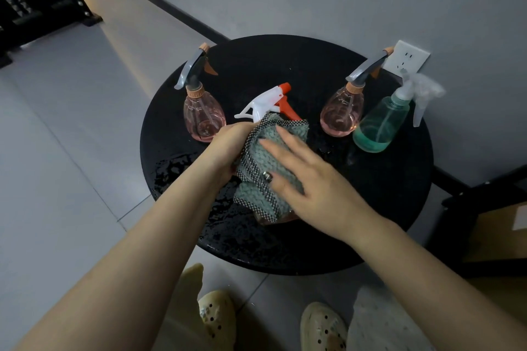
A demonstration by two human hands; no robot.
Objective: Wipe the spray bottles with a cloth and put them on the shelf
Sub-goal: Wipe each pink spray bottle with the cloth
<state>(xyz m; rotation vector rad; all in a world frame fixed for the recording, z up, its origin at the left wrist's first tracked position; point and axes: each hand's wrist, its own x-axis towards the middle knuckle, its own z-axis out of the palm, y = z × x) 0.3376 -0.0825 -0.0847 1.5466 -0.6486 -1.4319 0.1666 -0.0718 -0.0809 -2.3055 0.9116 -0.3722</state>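
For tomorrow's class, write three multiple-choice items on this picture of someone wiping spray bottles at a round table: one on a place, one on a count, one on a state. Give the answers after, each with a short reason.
1. Where does the green bottle stand?
A. At the table's right side, beside a pink bottle
B. On the floor
C. On the shelf

2. How many pink bottles stand upright on the table?
A. One
B. Two
C. Four

3. What is the right hand doing?
A. Hanging at the person's side
B. Squeezing a trigger
C. Lying flat on the cloth, fingers straight

Answers: 1 A, it stands next to the right pink bottle. 2 B, the left pink bottle and the right one. 3 C, its fingers are spread over the cloth, which covers the bottle with the orange trigger.
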